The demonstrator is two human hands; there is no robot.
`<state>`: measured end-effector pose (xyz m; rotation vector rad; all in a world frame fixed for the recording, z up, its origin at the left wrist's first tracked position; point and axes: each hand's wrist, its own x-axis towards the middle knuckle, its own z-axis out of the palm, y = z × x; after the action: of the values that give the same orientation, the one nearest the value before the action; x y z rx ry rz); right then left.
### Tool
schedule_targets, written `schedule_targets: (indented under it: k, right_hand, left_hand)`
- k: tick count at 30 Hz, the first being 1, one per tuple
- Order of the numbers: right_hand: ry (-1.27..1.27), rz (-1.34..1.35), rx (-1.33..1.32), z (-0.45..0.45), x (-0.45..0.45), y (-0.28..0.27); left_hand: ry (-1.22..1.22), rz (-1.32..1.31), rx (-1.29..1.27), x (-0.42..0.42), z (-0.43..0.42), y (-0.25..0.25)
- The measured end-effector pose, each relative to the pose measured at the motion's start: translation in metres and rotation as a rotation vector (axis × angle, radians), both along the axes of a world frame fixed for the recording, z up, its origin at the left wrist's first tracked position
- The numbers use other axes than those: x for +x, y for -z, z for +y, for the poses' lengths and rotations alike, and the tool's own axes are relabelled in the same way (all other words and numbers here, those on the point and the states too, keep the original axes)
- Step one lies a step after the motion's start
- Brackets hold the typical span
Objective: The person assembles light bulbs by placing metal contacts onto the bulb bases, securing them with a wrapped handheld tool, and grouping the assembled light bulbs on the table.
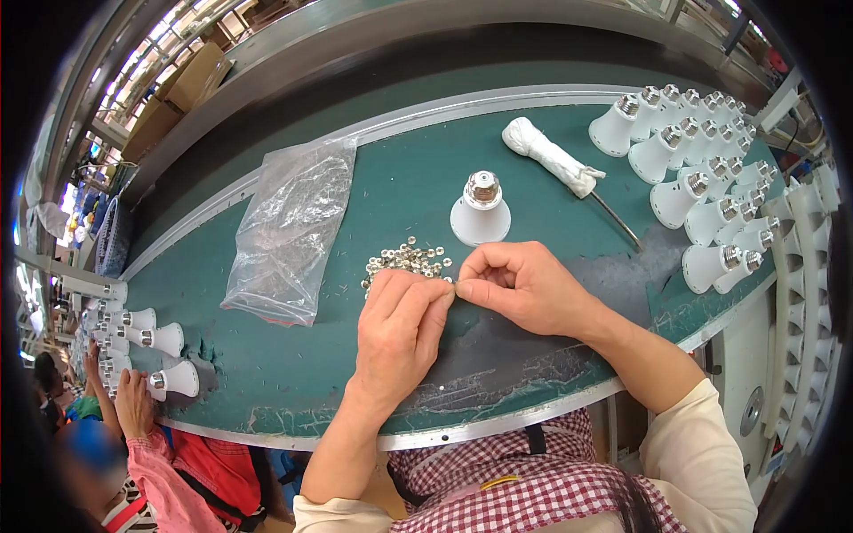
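Observation:
My left hand (398, 327) is closed in a pinch just below a pile of small shiny metal caps (404, 259). My right hand (526, 289) is also closed, thumb against forefinger, and its tips meet those of the left. Whatever is between the fingertips is too small and too covered to make out. Just beyond the hands, a white light bulb (481, 220) with a silver screw base stands upright, base up, touched by neither hand.
A tool with a cloth-wrapped handle (546, 153) and metal shaft lies behind the bulb. A clear plastic bag (289, 231) lies left. Many bulbs (680, 197) stand at right. At far left, a co-worker's hand (135, 404) is by more bulbs (164, 339).

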<state>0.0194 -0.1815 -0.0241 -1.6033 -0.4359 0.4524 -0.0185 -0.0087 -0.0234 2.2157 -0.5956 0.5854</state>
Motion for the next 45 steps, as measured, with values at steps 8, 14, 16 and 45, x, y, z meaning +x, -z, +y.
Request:
schedule_targets:
  k: [8,14,16,45]
  right_hand:
    - [0.048,-0.286,-0.138,0.001,-0.001,-0.005]
    - [0.036,-0.275,-0.177,0.0,-0.002,-0.007]
    - [0.028,-0.25,-0.176,0.0,-0.002,-0.008]
    - [-0.2,0.218,-0.07,-0.012,0.007,-0.013]
  left_hand:
    - [0.032,0.276,-0.133,-0.002,0.006,-0.003]
    - [0.05,0.332,-0.115,-0.003,0.006,-0.003]
    - [0.047,0.337,-0.113,-0.003,0.006,-0.004]
    - [0.125,-0.024,0.087,0.002,0.003,-0.004]
